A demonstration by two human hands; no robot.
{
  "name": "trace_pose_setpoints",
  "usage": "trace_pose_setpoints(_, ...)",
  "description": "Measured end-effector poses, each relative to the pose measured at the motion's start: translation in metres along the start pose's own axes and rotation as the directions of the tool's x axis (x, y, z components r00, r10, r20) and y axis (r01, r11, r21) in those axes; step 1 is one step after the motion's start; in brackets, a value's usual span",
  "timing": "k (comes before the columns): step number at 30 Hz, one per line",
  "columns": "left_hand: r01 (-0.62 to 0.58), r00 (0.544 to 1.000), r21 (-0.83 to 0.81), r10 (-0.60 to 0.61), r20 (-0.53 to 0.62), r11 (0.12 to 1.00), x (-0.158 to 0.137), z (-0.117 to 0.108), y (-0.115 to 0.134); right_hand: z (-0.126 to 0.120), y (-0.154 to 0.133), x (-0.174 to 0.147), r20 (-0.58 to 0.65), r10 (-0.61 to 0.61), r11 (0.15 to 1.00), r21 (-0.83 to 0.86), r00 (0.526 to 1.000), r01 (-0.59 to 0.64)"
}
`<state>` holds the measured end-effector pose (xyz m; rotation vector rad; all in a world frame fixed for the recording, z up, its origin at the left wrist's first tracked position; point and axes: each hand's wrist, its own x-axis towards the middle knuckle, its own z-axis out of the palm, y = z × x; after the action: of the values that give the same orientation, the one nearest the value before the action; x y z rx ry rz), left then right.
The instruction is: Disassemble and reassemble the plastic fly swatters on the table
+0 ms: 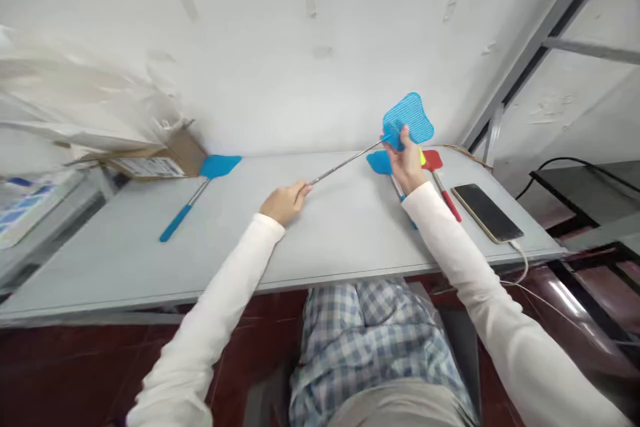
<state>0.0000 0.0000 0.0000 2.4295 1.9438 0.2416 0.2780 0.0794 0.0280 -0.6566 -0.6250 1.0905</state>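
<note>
Stretched between my two hands, above the table, is a blue fly swatter with a long thin metal shaft. My left hand is closed around its handle end, hiding the grip. At the other end my right hand pinches the base of the blue mesh head, thumb on top. Beneath the right hand and forearm lie a second blue fly swatter, partly covered, and a red fly swatter. A bit of yellow shows beside the red head. Another blue fly swatter rests on the left of the table.
A phone with a white cable plugged in lies at the table's right. An opened cardboard box stands at the back left. Behind the grey table rises a white wall. A metal frame is on the right.
</note>
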Motion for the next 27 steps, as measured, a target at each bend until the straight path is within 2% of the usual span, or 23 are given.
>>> trace_pose_setpoints(3,-0.006,0.998,-0.029,0.004,-0.056,1.000,0.004,0.010,0.014,0.011,0.012,-0.016,0.022,-0.016,1.000,-0.023,1.000,0.017)
trace_pose_setpoints(8,-0.035,0.995,-0.080,0.027,-0.097,0.996,0.003,0.017,0.022,0.018,0.015,-0.033,0.029,-0.023,1.000,-0.002,0.999,0.023)
trace_pose_setpoints(15,-0.085,0.991,-0.119,0.071,-0.115,0.989,0.005,0.006,0.046,0.027,0.037,-0.085,0.116,0.059,0.998,-0.012,0.991,-0.058)
trace_pose_setpoints(18,-0.088,0.990,-0.188,0.065,-0.127,0.978,0.003,0.000,0.052,0.028,0.038,-0.092,0.147,0.078,0.996,-0.052,0.986,-0.071)
trace_pose_setpoints(20,-0.097,0.987,-0.293,0.054,-0.152,0.951,0.000,-0.005,0.054,0.025,0.036,-0.090,0.197,0.109,0.992,-0.090,0.974,-0.093)
trace_pose_setpoints(23,-0.140,0.980,-0.551,0.035,-0.196,0.823,0.002,-0.011,0.062,0.016,0.035,-0.091,0.292,0.183,0.971,-0.206,0.939,-0.125)
trace_pose_setpoints(27,-0.091,0.990,-0.883,-0.054,-0.131,0.461,0.015,-0.008,0.080,-0.003,0.041,-0.112,0.359,0.336,0.868,-0.477,0.871,-0.138)
